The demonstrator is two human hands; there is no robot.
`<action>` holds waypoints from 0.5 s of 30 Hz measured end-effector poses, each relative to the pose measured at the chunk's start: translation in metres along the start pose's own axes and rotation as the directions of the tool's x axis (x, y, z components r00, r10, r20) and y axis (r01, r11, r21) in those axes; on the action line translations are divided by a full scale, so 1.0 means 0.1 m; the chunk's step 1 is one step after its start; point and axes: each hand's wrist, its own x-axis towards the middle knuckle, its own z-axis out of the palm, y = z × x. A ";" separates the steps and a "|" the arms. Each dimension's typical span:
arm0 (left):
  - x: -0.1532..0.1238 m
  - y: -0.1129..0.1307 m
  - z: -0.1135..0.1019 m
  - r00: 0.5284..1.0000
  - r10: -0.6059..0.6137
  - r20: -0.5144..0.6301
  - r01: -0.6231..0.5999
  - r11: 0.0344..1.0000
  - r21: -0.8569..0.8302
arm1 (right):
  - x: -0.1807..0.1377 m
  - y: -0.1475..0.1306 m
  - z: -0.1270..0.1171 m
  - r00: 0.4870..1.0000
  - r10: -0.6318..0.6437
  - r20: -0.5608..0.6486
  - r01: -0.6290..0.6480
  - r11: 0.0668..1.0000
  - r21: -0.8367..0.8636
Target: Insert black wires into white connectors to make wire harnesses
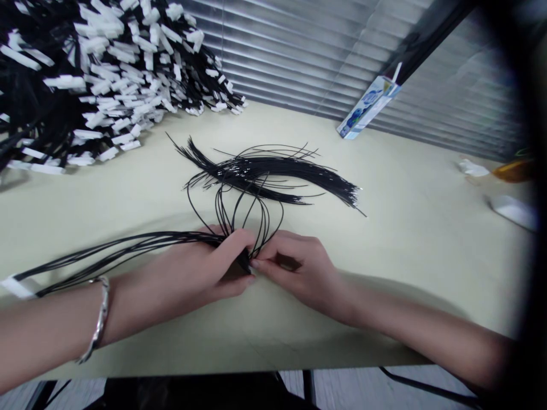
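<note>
My left hand is closed around a bundle of thin black wires. They trail left over my forearm to a white connector. Several wires loop up from the bundle between my two hands. With thumb and index finger pinched, my right hand grips wire ends beside the left fingertips; exactly how many is hidden. Just beyond the hands lies a loose pile of cut black wires with shiny metal tips.
A big heap of black wires with white connectors fills the back left of the table. A drink carton with a straw leans by the window blinds. A white object and an orange item sit at right.
</note>
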 end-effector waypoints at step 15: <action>-0.02 0.00 -0.01 0.999 -0.028 0.031 0.028 1.000 0.001 | 0.06 0.04 -0.14 0.988 -0.108 0.109 0.121 0.985 -0.121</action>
